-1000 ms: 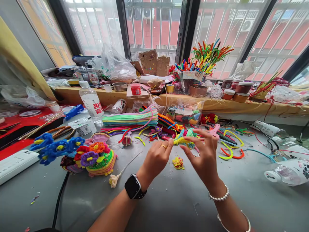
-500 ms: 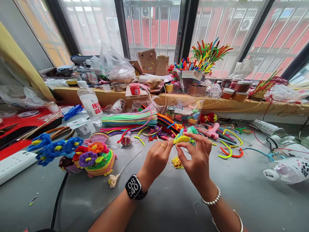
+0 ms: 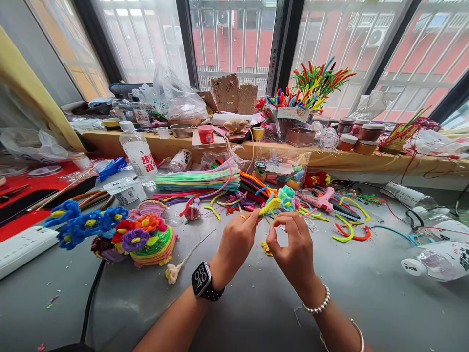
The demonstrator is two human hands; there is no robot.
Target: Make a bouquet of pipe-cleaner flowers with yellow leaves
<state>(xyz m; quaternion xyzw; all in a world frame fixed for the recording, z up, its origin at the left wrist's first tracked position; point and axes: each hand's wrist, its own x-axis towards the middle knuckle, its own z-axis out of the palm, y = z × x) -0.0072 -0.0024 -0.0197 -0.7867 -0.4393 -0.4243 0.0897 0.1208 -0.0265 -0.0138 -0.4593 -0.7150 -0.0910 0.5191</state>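
Note:
Between thumb and fingers, my left hand pinches a yellow fuzzy piece that points up and to the right. My right hand is just right of it, thumb and index finger pressed together on a thin strand hanging from the piece. Behind the fingers are teal and mint fuzzy flowers; whether they join the yellow piece I cannot tell. A small yellow and red fuzzy clump lies on the grey table between my hands.
Fuzzy flowers and a white power strip stand at left. Bundled pastel pipe cleaners lie behind my left hand. A pink glue gun is behind my right hand; plastic bottles lie at right.
My right hand has moved slightly down and its fingers have curled in, showing more of the yellow piece and the teal flowers. The yellow piece now tilts more upward.

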